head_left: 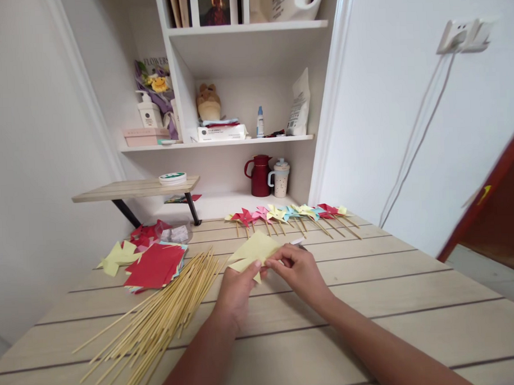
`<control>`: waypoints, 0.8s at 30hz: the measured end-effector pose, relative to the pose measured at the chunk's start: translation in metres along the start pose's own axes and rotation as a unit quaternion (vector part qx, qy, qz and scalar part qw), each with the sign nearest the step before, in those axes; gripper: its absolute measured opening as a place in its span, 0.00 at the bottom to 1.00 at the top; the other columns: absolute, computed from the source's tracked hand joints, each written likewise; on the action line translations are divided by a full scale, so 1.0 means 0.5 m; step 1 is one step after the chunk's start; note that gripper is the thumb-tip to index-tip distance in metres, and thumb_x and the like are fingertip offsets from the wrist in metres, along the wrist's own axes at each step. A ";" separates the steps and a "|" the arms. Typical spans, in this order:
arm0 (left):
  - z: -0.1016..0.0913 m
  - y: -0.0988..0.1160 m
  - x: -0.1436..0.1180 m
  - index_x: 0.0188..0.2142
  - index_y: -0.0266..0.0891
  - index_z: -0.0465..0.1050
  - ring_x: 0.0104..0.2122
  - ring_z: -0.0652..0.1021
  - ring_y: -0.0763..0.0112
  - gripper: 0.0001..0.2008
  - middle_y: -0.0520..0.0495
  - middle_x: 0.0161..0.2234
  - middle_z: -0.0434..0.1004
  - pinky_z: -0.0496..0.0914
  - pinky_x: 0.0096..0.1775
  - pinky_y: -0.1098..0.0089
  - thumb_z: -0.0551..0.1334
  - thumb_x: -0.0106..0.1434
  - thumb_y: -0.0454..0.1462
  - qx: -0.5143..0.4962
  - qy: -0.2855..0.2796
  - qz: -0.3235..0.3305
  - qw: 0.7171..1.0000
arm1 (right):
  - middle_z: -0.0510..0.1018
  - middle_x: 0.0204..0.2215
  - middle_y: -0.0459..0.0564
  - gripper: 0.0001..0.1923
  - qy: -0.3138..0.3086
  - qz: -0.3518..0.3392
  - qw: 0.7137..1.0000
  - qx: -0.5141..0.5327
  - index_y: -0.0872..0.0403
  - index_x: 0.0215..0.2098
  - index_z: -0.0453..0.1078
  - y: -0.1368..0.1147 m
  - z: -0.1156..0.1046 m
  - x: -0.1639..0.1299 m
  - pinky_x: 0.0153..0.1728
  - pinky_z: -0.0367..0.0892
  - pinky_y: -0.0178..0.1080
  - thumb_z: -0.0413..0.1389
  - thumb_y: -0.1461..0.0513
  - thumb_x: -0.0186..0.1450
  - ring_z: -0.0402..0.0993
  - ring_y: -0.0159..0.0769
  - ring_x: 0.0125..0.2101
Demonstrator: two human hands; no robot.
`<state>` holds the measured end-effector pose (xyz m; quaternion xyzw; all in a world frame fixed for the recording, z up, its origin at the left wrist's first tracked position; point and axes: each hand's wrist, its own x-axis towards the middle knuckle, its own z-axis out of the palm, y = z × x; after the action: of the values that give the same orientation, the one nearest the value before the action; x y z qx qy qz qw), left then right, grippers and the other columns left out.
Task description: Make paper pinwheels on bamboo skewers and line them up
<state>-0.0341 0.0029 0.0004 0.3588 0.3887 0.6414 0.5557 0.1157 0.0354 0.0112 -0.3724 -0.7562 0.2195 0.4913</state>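
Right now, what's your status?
Left hand, right hand: both pinching yellow paper. Sticks lie left. Nothing in the way.

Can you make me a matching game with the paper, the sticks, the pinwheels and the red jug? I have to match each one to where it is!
Things:
1. yellow paper
2. sticks
3. pinwheels
4. red jug

Places:
A. in a row at the far edge of the table
B. on the low shelf beside a mug
C. held in both hands
D. in a loose pile on the table, left of the hands

Pairs: 1-C, 2-D, 3-A, 4-B
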 end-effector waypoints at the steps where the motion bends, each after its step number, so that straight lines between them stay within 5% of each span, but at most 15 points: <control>1: 0.000 0.000 0.001 0.43 0.37 0.79 0.38 0.80 0.63 0.20 0.42 0.40 0.83 0.73 0.42 0.66 0.73 0.50 0.39 0.004 0.007 0.005 1.000 | 0.69 0.20 0.43 0.09 0.004 -0.001 1.000 -0.002 0.52 0.24 0.77 0.002 0.001 -0.001 0.26 0.56 0.35 0.62 0.61 0.62 0.61 0.32 0.22; 4: -0.002 0.008 0.001 0.43 0.38 0.79 0.37 0.81 0.63 0.20 0.42 0.41 0.83 0.73 0.39 0.67 0.72 0.51 0.40 0.035 0.029 0.036 0.998 | 0.66 0.20 0.42 0.04 0.035 -0.014 0.999 -0.026 0.52 0.32 0.77 0.007 -0.001 -0.002 0.26 0.58 0.36 0.63 0.60 0.61 0.61 0.32 0.22; 7: -0.005 0.022 0.002 0.38 0.35 0.81 0.35 0.81 0.62 0.15 0.41 0.38 0.84 0.73 0.38 0.67 0.71 0.51 0.39 0.105 0.060 0.071 0.990 | 0.68 0.28 0.45 0.11 0.069 -0.062 0.995 -0.045 0.51 0.44 0.75 0.010 -0.008 0.000 0.30 0.65 0.38 0.61 0.60 0.62 0.65 0.34 0.26; 10: -0.011 0.031 0.006 0.29 0.36 0.82 0.32 0.81 0.60 0.08 0.42 0.30 0.84 0.73 0.39 0.64 0.67 0.53 0.40 0.215 0.078 0.094 0.969 | 0.68 0.43 0.52 0.23 0.094 -0.136 0.983 -0.073 0.47 0.56 0.67 0.009 -0.017 0.003 0.45 0.69 0.45 0.61 0.59 0.63 0.69 0.42 0.42; 13: -0.017 0.026 0.011 0.26 0.40 0.82 0.36 0.81 0.58 0.09 0.45 0.31 0.84 0.72 0.44 0.62 0.63 0.57 0.39 0.308 0.050 0.154 0.938 | 0.62 0.54 0.56 0.33 0.104 -0.191 0.969 -0.118 0.44 0.63 0.58 0.005 -0.021 0.003 0.56 0.62 0.54 0.62 0.58 0.62 0.62 0.49 0.56; 18: -0.029 0.005 0.017 0.38 0.46 0.83 0.41 0.81 0.58 0.12 0.47 0.39 0.85 0.70 0.49 0.59 0.61 0.59 0.34 0.380 0.016 0.227 0.896 | 0.61 0.58 0.56 0.26 0.106 -0.236 0.947 -0.189 0.43 0.59 0.63 -0.005 -0.021 -0.002 0.57 0.57 0.56 0.61 0.59 0.63 0.60 0.52 0.59; 24: -0.025 0.007 0.004 0.37 0.51 0.83 0.44 0.79 0.55 0.15 0.47 0.41 0.84 0.67 0.53 0.58 0.64 0.55 0.30 0.353 -0.007 0.210 0.912 | 0.68 0.57 0.52 0.14 0.068 -0.229 0.946 -0.221 0.45 0.46 0.74 -0.008 -0.020 -0.002 0.55 0.56 0.54 0.61 0.62 0.61 0.63 0.51 0.57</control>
<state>-0.0469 0.0035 -0.0020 0.6091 0.5019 0.5617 0.2481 0.1233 0.0318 0.0177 -0.3023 -0.8154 -0.0974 0.4839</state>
